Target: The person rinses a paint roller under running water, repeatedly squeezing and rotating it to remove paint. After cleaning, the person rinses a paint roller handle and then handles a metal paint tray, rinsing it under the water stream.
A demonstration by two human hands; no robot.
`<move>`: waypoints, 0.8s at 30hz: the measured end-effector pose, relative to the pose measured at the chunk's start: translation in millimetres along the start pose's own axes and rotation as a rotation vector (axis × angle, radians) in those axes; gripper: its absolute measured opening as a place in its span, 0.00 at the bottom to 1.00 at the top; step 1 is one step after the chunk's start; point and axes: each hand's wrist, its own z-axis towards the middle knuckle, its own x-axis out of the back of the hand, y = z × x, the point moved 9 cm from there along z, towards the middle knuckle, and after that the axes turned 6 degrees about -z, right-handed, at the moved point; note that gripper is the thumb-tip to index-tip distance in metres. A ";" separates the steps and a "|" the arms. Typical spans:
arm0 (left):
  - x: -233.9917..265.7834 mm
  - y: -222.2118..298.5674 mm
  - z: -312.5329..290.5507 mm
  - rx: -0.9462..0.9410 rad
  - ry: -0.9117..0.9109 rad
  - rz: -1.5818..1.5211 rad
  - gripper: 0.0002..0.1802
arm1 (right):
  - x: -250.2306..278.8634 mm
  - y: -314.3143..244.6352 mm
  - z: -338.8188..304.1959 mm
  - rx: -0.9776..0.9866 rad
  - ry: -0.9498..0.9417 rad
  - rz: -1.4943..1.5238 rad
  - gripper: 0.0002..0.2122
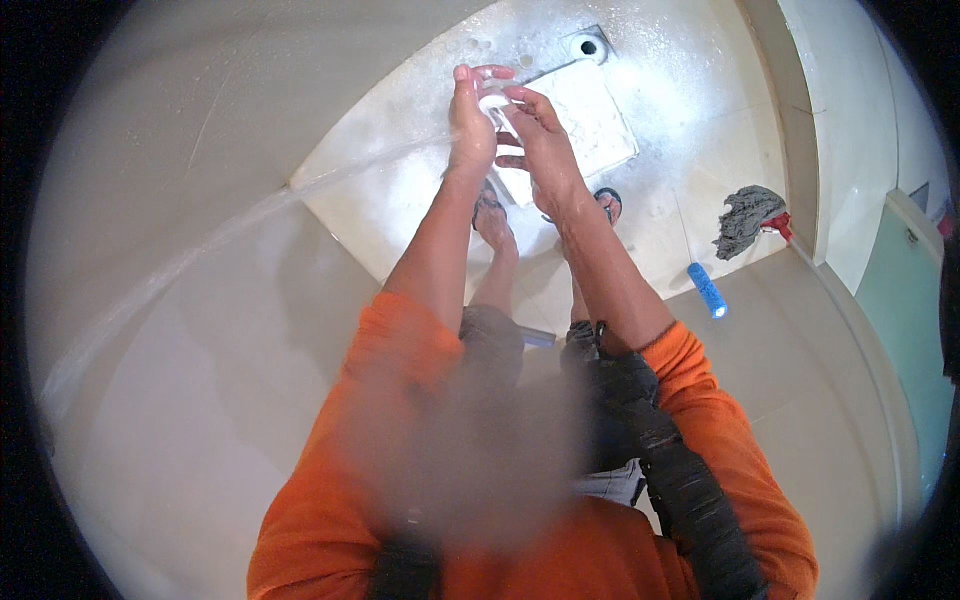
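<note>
My left hand [474, 125] and my right hand [545, 145] are together in front of me, both wet. Between them is a small white object [494, 103] with a narrow pale part. Its kind is hard to make out in the glare. The left fingers curl round its far side, and the right fingers close on it from the right. From the lower left, a thin jet of water [235, 228] runs to my left wrist.
A white square slab [590, 115] lies on the wet floor under my hands, near a round drain [588, 47]. To the right are a grey mop head [748, 220] with a red fitting and a blue cylinder [707, 290]. A pale green panel [905, 300] stands at far right.
</note>
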 end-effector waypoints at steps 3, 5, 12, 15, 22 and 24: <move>9.6 1.8 -5.8 -0.030 0.035 0.044 0.46 | -11.7 1.6 11.3 -0.036 -0.126 -0.003 0.12; 8.0 3.8 -4.8 0.032 -0.107 0.144 0.48 | -13.5 -0.4 20.5 -0.040 -0.110 -0.094 0.10; 19.7 -3.7 8.7 0.113 0.043 0.168 0.50 | -17.7 -26.9 19.1 0.504 0.290 -0.806 0.13; 8.7 -3.8 2.5 0.204 0.085 0.042 0.45 | -14.4 -24.0 -9.3 0.536 0.360 -0.748 0.16; 21.4 -17.1 -18.4 0.001 -0.102 0.308 0.33 | 20.6 -7.7 6.9 0.183 0.132 -0.438 0.18; 38.8 -27.0 -15.8 0.074 -0.007 0.500 0.33 | 18.8 -1.8 5.3 0.136 0.147 -0.347 0.13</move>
